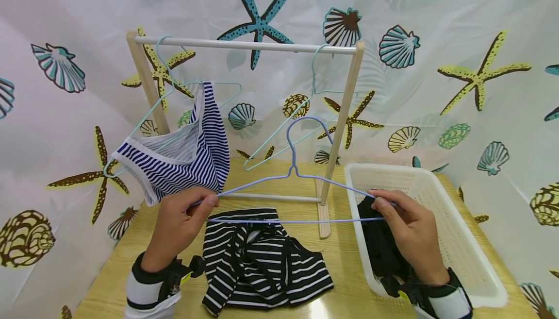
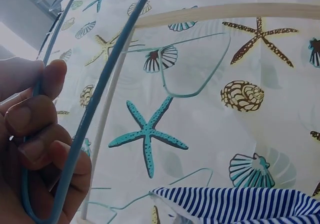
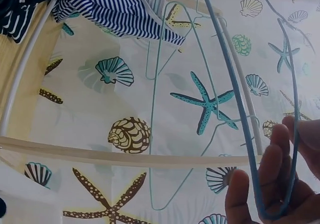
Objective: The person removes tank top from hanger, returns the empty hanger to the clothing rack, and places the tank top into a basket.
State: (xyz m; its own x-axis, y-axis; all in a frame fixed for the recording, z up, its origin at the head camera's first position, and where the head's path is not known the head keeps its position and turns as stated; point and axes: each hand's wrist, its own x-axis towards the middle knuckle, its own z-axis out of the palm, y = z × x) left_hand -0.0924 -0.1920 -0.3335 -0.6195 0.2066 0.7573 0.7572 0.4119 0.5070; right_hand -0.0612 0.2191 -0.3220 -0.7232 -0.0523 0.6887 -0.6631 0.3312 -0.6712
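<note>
Your left hand (image 1: 181,224) has its fingers curled round the left end of the blue hanger (image 1: 293,159), and your right hand (image 1: 408,231) grips the right end between thumb and fingers. You hold it up over the worktop (image 1: 345,280), hook uppermost. Below it, towards the near edge, lie black-and-white striped shorts (image 1: 266,260), their waistband facing the far edge; in the head view the hanger's lower bar crosses that waistband. Along the right edge you have a white basket (image 1: 384,167) with dark cloth (image 1: 377,236) inside. Towards the far edge stands a rack (image 1: 244,44), carrying a bare teal hanger (image 1: 313,66) on the right and a blue-and-white striped garment (image 1: 211,139) on another teal hanger (image 1: 165,61) at the left
</note>
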